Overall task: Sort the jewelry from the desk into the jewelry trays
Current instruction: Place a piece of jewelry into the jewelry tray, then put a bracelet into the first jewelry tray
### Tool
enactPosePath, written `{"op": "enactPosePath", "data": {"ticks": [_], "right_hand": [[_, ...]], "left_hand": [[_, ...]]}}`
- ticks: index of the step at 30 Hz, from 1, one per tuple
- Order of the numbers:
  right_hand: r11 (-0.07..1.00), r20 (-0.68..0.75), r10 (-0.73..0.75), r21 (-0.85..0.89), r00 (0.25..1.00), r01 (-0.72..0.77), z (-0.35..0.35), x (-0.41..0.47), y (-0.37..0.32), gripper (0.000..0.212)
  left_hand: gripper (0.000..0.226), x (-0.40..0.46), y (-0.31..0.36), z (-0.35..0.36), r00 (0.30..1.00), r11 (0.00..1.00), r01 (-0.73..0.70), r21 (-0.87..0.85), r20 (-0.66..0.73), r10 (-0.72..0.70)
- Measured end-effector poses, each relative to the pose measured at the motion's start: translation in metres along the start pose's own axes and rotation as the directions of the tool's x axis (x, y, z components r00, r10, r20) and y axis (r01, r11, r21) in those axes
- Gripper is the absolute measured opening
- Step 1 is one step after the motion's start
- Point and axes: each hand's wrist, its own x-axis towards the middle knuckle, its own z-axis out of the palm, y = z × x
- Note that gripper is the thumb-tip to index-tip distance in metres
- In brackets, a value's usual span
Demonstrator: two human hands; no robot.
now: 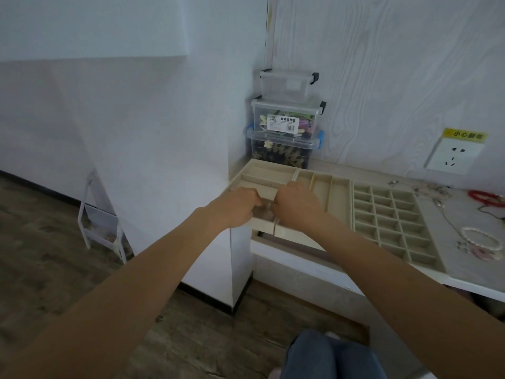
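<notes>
Three trays [338, 184] on desk [464, 269]; three stacked boxes [284, 124] behind.

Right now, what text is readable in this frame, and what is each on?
"歌式收纳盒": white label on the middle storage box.
"小心触电": yellow sticker above the wall socket; last characters blurred.
Small print and barcode on the label: too small to read.

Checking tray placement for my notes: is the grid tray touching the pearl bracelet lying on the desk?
Apart. The head view shows a strip of bare desk between the grid tray and the pearl bracelet to its right.
</notes>
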Motion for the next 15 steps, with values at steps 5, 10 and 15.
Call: {"op": "enactPosePath", "data": {"ticks": [5, 10, 15], "right_hand": [[0.967, -0.048, 0.020, 0.253, 0.999, -0.007, -0.010, -0.006, 0.021, 0.027], [0.925, -0.090, 0.167, 0.359, 0.982, -0.124, -0.042, -0.045, 0.079, 0.029], [0.867, -0.038, 0.381, 0.363, 0.924, -0.343, -0.048, -0.079, 0.153, 0.029]], "left_hand": [[0.036, -0.005, 0.021, -0.007, 0.977, 0.999, 0.041, -0.025, -0.208, -0.045], [0.031, 0.012, 0.076, -0.017, 0.940, 0.983, -0.061, -0.175, -0.340, -0.002], [0.032, 0.055, 0.162, -0.006, 0.924, 0.918, -0.205, -0.340, -0.377, 0.066]]}}
